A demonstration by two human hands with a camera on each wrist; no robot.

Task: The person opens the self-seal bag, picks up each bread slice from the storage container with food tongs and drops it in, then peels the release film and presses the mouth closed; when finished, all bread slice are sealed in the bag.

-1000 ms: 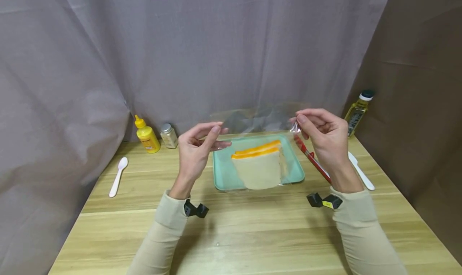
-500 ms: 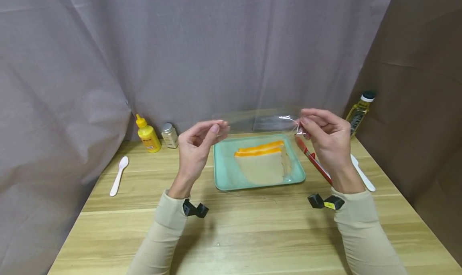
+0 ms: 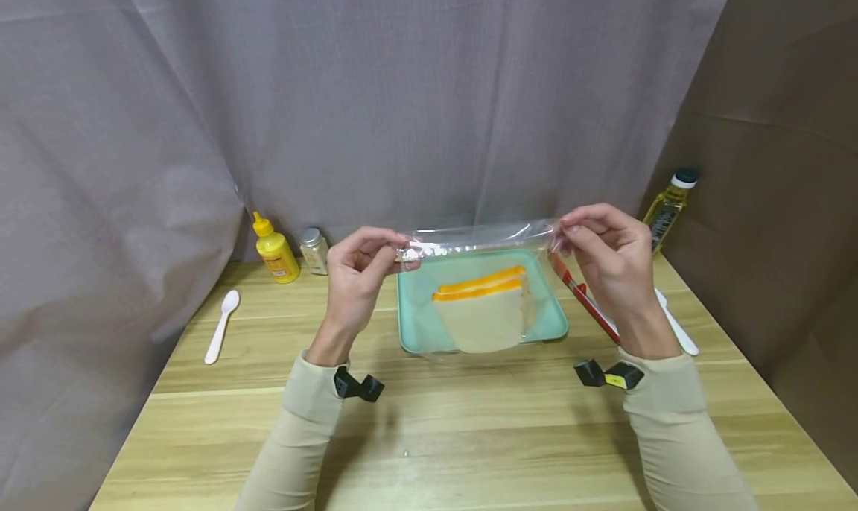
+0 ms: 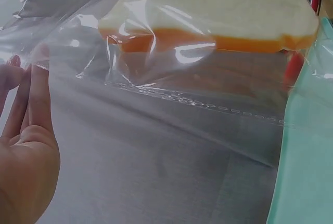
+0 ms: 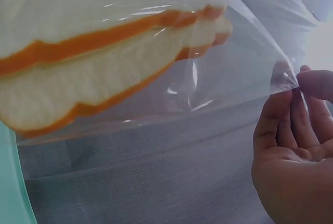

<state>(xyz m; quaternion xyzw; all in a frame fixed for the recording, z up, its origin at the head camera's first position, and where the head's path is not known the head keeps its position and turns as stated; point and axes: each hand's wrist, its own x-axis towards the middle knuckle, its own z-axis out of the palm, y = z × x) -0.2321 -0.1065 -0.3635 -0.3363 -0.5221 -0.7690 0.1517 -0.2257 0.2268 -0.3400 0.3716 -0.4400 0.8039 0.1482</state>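
A clear plastic bag (image 3: 479,237) hangs between my hands, its upper edge drawn into a shiny band. Inside it lie two bread slices (image 3: 479,321) with orange crusts, one overlapping the other. My left hand (image 3: 358,280) pinches the bag's upper left corner between thumb and fingers. At the opposite upper corner, the thumb and fingers of my right hand (image 3: 606,258) pinch the film. Behind the bag, in the head view, shows a mint-green tray (image 3: 405,302). The right wrist view shows both bread slices (image 5: 99,86) through the film, one edge of each facing the camera.
A yellow squeeze bottle (image 3: 276,252), a small silver-lidded jar (image 3: 313,252) and a white spoon (image 3: 222,326) are on the left. To the right are a long red-and-silver tool (image 3: 585,302), a white flat-ended utensil (image 3: 678,328) and an oil bottle (image 3: 666,213). A grey curtain (image 3: 375,109) stands behind.
The bag's upper edge has come down and now looks gathered into a glossy band. My left hand has shifted slightly left and down; the bread sits a little lower than half a second ago.
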